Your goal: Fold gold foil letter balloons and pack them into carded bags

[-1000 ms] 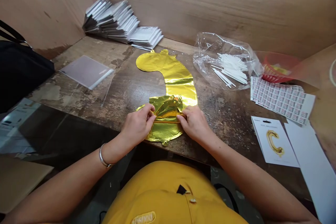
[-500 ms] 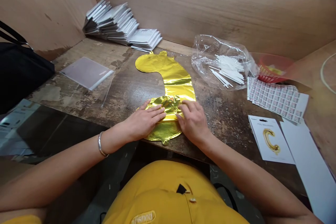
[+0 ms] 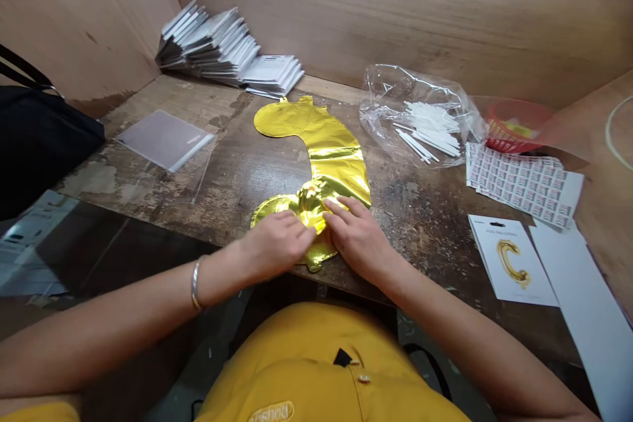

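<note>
While wearing a yellow shirt (image 3: 316, 362) at the bottom centre of the frame and a silver bracelet (image 3: 196, 285) at lower left, works on a gold foil balloon (image 3: 339, 148) at the centre, its lower end near the front edge of a worn wooden worktop (image 3: 237, 161). Curls the left hand (image 3: 277, 241) over the crumpled lower part of the foil; too blurred to tell a pinch from a press. Rests the right hand (image 3: 362, 241) on the same part, loosely spread and laid on top. Beyond, shows the balloon's upper curve lying flat, bending toward the left.

At lower right, shows a white card (image 3: 515, 262) printed with a gold C, beside a white sheet (image 3: 586, 303). Farther back, shows overlapping sticker sheets (image 3: 524, 183) at right, and a clear sleeve (image 3: 161, 138) at left, near a black bag (image 3: 42, 145). At upper right, shows a clear plastic bag (image 3: 380, 109) with white sticks (image 3: 434, 126) inside, near a red basket (image 3: 499, 140). At upper left, shows piled white packets (image 3: 217, 39) before a wooden wall (image 3: 376, 6).
</note>
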`<state>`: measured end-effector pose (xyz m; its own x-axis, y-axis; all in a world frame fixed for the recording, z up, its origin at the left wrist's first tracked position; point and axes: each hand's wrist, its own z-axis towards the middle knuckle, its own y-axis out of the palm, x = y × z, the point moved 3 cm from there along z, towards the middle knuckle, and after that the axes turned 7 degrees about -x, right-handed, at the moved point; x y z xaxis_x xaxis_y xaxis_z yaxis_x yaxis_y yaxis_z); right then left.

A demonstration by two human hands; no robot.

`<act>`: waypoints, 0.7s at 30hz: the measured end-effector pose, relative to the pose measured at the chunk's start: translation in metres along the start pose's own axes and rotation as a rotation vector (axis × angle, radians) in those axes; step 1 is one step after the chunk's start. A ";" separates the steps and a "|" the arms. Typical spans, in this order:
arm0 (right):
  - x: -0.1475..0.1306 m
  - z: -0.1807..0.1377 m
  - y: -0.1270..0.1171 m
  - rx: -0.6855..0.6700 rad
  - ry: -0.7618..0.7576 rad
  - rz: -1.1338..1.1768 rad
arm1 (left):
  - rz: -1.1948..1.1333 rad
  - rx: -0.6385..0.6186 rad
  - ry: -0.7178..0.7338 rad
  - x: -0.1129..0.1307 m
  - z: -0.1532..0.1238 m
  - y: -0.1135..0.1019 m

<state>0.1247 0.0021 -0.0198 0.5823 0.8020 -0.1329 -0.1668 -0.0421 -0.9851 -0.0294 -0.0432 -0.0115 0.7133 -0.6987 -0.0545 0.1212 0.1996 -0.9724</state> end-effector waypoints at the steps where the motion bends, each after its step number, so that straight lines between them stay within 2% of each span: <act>1: -0.002 -0.006 -0.001 -0.002 -0.026 -0.027 | -0.011 0.029 -0.021 0.013 0.004 -0.002; 3: -0.004 -0.021 0.000 -0.014 -0.082 -0.037 | -0.101 0.061 -0.056 0.033 0.011 -0.004; 5: 0.003 -0.034 0.002 0.006 -0.105 -0.003 | -0.234 0.064 -0.070 0.038 0.015 0.000; 8: 0.021 -0.048 0.000 0.053 -0.090 0.061 | -0.371 0.035 -0.027 0.021 0.013 0.012; 13: 0.030 -0.059 -0.007 -0.006 -0.039 0.153 | -0.426 -0.078 0.028 -0.008 0.000 0.027; 18: 0.025 -0.067 -0.001 0.055 0.025 0.376 | -0.568 -0.138 0.035 -0.009 -0.009 0.023; 21: 0.027 -0.068 0.003 0.120 0.104 0.398 | -0.590 -0.088 -0.028 -0.005 -0.009 0.023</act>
<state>0.1940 -0.0173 -0.0340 0.5295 0.6727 -0.5168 -0.4825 -0.2623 -0.8357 -0.0365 -0.0409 -0.0356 0.5613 -0.6555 0.5052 0.4458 -0.2748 -0.8519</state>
